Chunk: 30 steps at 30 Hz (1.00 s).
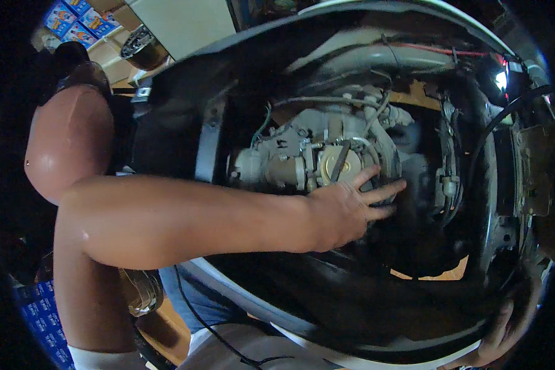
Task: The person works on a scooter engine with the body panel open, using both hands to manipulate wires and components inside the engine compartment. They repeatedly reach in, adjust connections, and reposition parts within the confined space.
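My left forearm crosses the opening in a scooter's dark body, and my left hand (345, 209) lies over the engine with its fingers spread. Its thumb side is beside a round, gold-coloured cap (338, 163) on the engine (277, 148). The other fingertips reach over the dark space right of that cap; nothing shows between them. Down at the lower right, my right hand (499, 336) rests at the pale edge of the body panel (413, 357), thumb apart from the dimly lit fingers. Whether those fingers press on the edge is hard to make out.
Hoses and a thin cable (314, 100) run over the engine. A metal crossbar (209, 142) stands left of it, and wiring (450, 179) hangs at the right. A rounded brown shape (71, 145) sits by my left elbow. Blue boxes (80, 21) are at the upper left.
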{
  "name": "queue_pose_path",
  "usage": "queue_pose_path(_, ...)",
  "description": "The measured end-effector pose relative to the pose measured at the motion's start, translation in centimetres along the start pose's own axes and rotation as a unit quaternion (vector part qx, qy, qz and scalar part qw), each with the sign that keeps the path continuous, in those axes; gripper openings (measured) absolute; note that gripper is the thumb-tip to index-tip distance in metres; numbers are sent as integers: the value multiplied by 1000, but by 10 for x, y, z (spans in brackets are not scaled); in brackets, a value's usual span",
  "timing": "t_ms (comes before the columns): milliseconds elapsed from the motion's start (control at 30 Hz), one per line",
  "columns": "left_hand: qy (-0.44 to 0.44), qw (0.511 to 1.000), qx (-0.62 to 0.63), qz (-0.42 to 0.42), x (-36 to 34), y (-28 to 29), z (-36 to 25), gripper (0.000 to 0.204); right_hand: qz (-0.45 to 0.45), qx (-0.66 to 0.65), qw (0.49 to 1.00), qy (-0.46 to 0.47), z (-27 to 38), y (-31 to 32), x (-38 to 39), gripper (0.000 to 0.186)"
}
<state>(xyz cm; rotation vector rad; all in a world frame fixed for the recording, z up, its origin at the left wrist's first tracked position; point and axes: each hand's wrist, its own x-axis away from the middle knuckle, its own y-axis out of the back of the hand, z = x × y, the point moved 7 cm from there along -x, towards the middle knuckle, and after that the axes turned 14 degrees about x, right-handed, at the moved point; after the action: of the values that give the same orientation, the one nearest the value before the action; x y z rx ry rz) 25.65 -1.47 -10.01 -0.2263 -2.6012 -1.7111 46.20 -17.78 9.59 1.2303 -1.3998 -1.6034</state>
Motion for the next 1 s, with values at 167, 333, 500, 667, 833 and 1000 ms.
queue_pose_path(167,20,990,139,9,8,44,3,24,50,-19,995,81,21,-5,-11,56)
queue_pose_path(333,-2,912,108,-396,69,176,31,38,-17,-2,1000,5,25,-2,-9,46)
queue_pose_path(500,135,856,169,-470,171,199,38,35,40,15,997,61,36,1,-19,53)
queue_pose_path(667,261,876,11,-405,230,138,7,40,109,130,983,75,43,0,-24,43)
queue_pose_path(833,309,824,170,-443,252,97,17,30,37,84,995,30,52,7,-26,38)
queue_pose_path(1000,315,812,181,-456,252,92,26,35,-50,-53,997,36,62,12,-30,25)
